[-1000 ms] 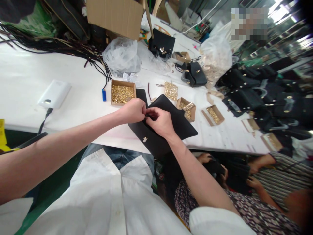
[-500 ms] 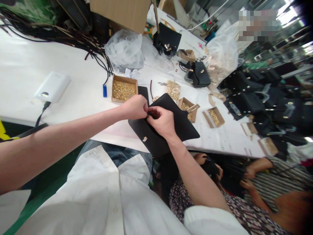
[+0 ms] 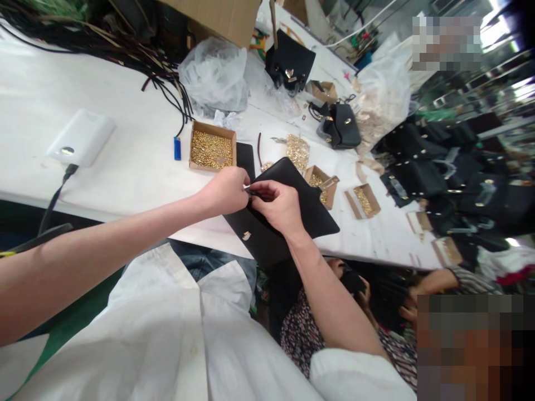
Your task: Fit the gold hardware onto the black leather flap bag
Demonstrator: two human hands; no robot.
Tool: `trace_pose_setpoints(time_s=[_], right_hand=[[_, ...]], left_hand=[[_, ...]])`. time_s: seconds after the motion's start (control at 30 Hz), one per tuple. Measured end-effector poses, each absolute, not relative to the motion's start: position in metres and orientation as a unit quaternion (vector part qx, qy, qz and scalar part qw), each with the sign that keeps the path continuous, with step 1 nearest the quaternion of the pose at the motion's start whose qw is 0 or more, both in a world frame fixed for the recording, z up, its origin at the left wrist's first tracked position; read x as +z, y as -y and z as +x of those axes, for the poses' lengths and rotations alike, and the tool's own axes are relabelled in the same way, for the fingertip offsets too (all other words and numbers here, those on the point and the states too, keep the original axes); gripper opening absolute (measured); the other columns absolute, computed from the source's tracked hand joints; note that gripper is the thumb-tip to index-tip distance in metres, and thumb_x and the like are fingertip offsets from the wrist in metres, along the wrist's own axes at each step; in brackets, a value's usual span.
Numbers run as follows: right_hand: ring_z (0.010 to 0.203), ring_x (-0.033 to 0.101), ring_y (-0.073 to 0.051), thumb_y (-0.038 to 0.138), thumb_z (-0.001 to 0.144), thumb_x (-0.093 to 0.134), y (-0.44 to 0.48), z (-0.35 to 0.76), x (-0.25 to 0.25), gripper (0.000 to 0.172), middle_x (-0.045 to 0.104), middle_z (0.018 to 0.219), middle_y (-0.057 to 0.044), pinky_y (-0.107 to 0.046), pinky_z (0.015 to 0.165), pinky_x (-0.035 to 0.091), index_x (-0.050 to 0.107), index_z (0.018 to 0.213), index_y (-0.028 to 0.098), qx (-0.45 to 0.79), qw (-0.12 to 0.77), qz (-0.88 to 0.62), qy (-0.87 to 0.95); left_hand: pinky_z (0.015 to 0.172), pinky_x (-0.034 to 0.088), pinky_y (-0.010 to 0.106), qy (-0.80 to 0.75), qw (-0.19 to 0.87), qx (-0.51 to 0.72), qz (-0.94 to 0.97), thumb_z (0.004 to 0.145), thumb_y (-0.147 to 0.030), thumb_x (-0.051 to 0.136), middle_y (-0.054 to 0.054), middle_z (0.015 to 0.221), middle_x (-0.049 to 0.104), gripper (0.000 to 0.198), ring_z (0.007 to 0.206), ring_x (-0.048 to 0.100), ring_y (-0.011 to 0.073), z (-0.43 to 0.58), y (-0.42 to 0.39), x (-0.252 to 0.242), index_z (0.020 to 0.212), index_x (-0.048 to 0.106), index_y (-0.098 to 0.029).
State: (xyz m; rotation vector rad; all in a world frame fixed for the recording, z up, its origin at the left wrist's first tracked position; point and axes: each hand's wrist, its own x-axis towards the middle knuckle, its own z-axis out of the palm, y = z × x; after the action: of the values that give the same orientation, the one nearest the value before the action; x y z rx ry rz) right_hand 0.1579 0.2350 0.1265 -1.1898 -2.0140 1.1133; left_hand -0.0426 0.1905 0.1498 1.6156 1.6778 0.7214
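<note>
A black leather bag piece [image 3: 263, 236] hangs over the table's front edge, with a gold clasp on its lower part and its pointed flap [image 3: 311, 209] raised to the right. At the edge where the two parts meet, my right hand [image 3: 279, 207] pinches the black leather with thumb and fingers. My left hand [image 3: 228, 190] is closed just beside it, fingertips nearly touching the right ones. Something small and dark shows between the fingertips, too small to name. Behind my left hand stands a cardboard box of gold studs [image 3: 212, 149].
A blue lighter [image 3: 177, 149] and a white power bank [image 3: 81, 138] lie to the left. Small boxes of gold hardware [image 3: 363, 200] stand to the right. Finished black handbags [image 3: 339, 125] sit further back. A co-worker's hands [image 3: 359, 284] are at the lower right.
My left hand has shifted slightly away from the right fingertips, and a small dark bit now shows between them. The whole view has tilted a little. The bag piece stays in place.
</note>
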Motion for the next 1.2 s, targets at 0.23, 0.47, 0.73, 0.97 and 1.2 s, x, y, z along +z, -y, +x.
trace_pose_setpoints(time_s=[0.23,0.47,0.73,0.97,1.2], right_hand=[[0.101,0.085,-0.028,0.021,0.084,0.081,-0.229,0.157,0.131,0.026,0.087,0.110,-0.007,-0.039,0.096,0.070,0.085,0.110,0.020,0.432,0.271,-0.420,0.751],[0.101,0.085,-0.030,0.022,0.084,0.081,-0.229,0.155,0.138,0.025,0.087,0.111,-0.006,-0.042,0.096,0.070,0.086,0.109,0.023,0.392,0.233,-0.422,0.784],[0.085,0.081,-0.026,0.021,0.080,0.082,-0.231,0.150,0.144,0.022,0.086,0.098,-0.006,-0.036,0.081,0.067,0.083,0.101,0.021,0.328,0.228,-0.431,0.809],[0.082,0.080,-0.025,0.020,0.078,0.081,-0.228,0.147,0.142,0.020,0.085,0.097,-0.007,-0.035,0.078,0.066,0.083,0.098,0.020,0.333,0.246,-0.443,0.795],[0.089,0.081,-0.025,0.022,0.081,0.081,-0.229,0.149,0.134,0.027,0.086,0.105,-0.007,-0.035,0.082,0.067,0.084,0.107,0.020,0.345,0.243,-0.463,0.779]], left_hand=[[0.069,0.050,0.032,-0.622,0.294,0.286,0.667,0.078,-0.007,0.067,0.010,0.087,0.080,0.033,0.085,0.074,0.0267,-0.041,-0.193,0.140,0.107,0.082,-0.012],[0.067,0.049,0.033,-0.616,0.271,0.229,0.703,0.077,-0.007,0.070,0.011,0.090,0.080,0.031,0.087,0.076,0.0286,-0.042,-0.195,0.149,0.105,0.081,-0.013],[0.077,0.057,0.034,-0.604,0.258,0.204,0.726,0.075,-0.012,0.074,0.016,0.093,0.080,0.027,0.095,0.079,0.0352,-0.038,-0.202,0.153,0.100,0.082,-0.011],[0.078,0.057,0.034,-0.600,0.273,0.212,0.721,0.072,-0.011,0.075,0.015,0.094,0.081,0.033,0.094,0.079,0.0347,-0.039,-0.204,0.153,0.104,0.084,-0.011],[0.074,0.055,0.033,-0.602,0.273,0.228,0.715,0.074,-0.012,0.075,0.013,0.093,0.083,0.040,0.094,0.079,0.0331,-0.041,-0.205,0.151,0.112,0.085,-0.013]])
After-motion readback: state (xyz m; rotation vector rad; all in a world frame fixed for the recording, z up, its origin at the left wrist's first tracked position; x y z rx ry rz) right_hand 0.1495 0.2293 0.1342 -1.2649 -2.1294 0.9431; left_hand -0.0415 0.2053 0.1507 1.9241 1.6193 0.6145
